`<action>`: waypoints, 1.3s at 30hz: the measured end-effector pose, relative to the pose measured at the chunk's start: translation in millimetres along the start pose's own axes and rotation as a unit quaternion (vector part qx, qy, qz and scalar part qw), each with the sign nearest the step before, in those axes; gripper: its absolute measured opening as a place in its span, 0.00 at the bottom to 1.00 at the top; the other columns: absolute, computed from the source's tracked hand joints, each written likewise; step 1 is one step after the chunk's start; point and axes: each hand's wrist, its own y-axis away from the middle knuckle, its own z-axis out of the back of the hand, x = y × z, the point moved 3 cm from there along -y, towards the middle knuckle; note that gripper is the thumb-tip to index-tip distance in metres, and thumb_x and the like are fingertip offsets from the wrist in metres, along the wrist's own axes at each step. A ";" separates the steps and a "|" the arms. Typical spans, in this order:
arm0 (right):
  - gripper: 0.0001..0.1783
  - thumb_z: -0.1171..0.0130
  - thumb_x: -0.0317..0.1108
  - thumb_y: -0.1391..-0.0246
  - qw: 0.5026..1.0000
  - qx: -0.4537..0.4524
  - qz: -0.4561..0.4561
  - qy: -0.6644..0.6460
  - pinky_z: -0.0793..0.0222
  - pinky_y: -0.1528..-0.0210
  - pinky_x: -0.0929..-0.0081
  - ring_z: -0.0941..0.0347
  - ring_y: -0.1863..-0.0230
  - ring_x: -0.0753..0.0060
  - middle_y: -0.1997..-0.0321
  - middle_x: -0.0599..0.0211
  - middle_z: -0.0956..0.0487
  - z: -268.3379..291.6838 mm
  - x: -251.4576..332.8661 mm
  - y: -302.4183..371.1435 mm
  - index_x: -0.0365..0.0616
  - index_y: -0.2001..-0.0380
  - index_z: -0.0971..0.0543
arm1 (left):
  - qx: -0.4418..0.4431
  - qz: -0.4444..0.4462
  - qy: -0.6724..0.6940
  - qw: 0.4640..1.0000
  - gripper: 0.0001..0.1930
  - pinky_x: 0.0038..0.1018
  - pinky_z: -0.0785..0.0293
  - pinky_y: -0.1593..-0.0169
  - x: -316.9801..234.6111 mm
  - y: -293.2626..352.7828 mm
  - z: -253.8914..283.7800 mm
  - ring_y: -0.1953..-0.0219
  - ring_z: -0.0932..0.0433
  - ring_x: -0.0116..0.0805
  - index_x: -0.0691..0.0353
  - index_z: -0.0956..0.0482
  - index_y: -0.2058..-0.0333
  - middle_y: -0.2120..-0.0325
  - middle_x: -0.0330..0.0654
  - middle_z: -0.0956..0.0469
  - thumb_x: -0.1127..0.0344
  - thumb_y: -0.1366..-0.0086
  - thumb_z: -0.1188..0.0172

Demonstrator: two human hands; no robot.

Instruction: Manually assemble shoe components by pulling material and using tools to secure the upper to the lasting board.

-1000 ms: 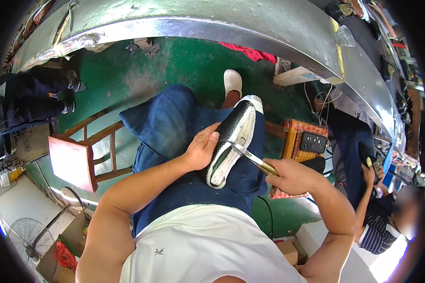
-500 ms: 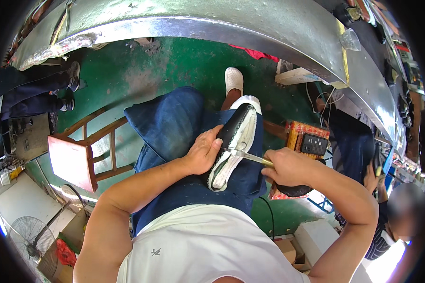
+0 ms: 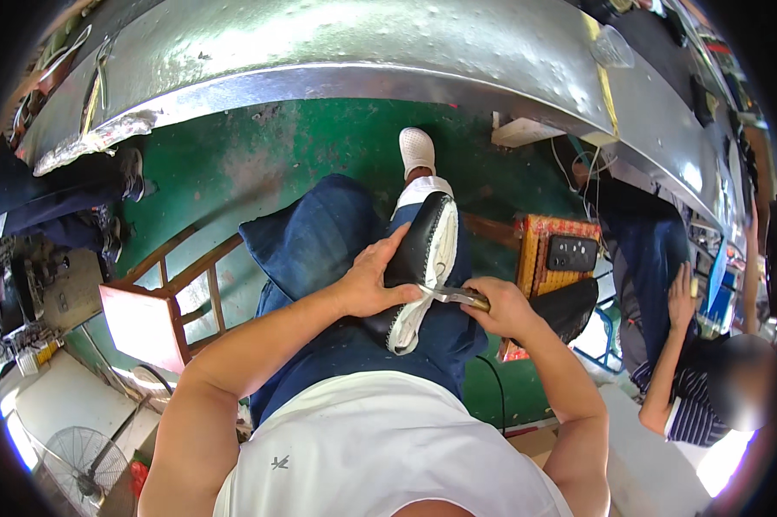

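A black shoe (image 3: 419, 246) lies sole-up across my blue-trousered lap, its white underside (image 3: 441, 246) edged with a line of stitches. My left hand (image 3: 376, 280) grips the shoe from the left, fingers along the black side and thumb pressed at the sole's edge near the middle. In my right hand (image 3: 502, 308) is a metal hand tool (image 3: 447, 294) with a brownish handle, fingers closed around it. The tool's silver end touches the shoe close to my left thumb; its exact tip is too small to make out.
Right of my lap a red-and-yellow stool (image 3: 531, 276) bears a black phone (image 3: 572, 253) and a black shoe-like piece (image 3: 569, 310). A wooden stool (image 3: 143, 323) stands left. Ahead runs a long metal bench (image 3: 320, 77). A co-worker (image 3: 681, 379) sits at the right, and a fan (image 3: 83, 465) is lower left.
My right hand has drawn closer to my body, and the elbow has come in. The left thumb now reaches over the sole's edge beside the tool. My view has shifted slightly.
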 end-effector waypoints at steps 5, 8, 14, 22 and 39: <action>0.31 0.33 0.30 0.47 1.000 -0.013 0.001 0.026 0.29 0.41 0.56 0.24 0.48 0.43 0.49 0.43 0.23 17.2 24.3 27.0 0.35 0.40 0.28 | -0.012 0.009 -0.016 1.000 0.57 0.45 0.43 0.31 -6.6 -10.1 -8.7 0.36 0.33 0.58 0.54 0.53 0.25 0.40 0.59 0.31 0.45 0.46 0.27; 0.35 0.34 0.29 0.46 0.957 -0.121 0.026 0.264 0.29 0.41 0.55 0.24 0.48 0.44 0.50 0.43 0.23 31.7 45.7 26.5 0.31 0.37 0.34 | -0.019 0.024 -0.036 0.999 0.56 0.46 0.44 0.31 -16.6 -8.8 -14.7 0.35 0.35 0.57 0.52 0.52 0.25 0.40 0.55 0.30 0.46 0.46 0.28; 0.17 0.40 0.36 0.37 0.992 0.026 -0.120 -0.034 0.24 0.56 0.63 0.21 0.62 0.60 0.63 0.55 0.20 14.5 36.1 14.1 0.33 0.52 0.25 | -0.108 0.102 -0.063 0.987 0.54 0.50 0.51 0.29 -9.9 5.3 -32.6 0.31 0.41 0.57 0.51 0.55 0.24 0.36 0.55 0.35 0.46 0.42 0.32; 0.16 0.42 0.41 0.33 0.925 -0.093 -0.201 -0.307 0.26 0.68 0.75 0.23 0.71 0.76 0.72 0.67 0.19 -66.2 32.0 14.5 0.36 0.64 0.21 | -0.162 -0.046 -0.248 0.954 0.36 0.58 0.37 0.35 -34.6 18.7 -33.8 0.36 0.36 0.66 0.39 0.49 0.25 0.32 0.60 0.45 0.59 0.29 0.47; 0.29 0.58 0.51 0.27 0.973 -0.095 -0.086 -0.191 0.25 0.63 0.64 0.20 0.72 0.61 0.75 0.56 0.20 9.6 21.6 -6.7 0.34 0.67 0.23 | -0.003 0.039 -0.303 0.952 0.30 0.50 0.27 0.40 -67.0 16.8 -31.9 0.42 0.28 0.72 0.32 0.48 0.27 0.32 0.72 0.48 0.56 0.25 0.56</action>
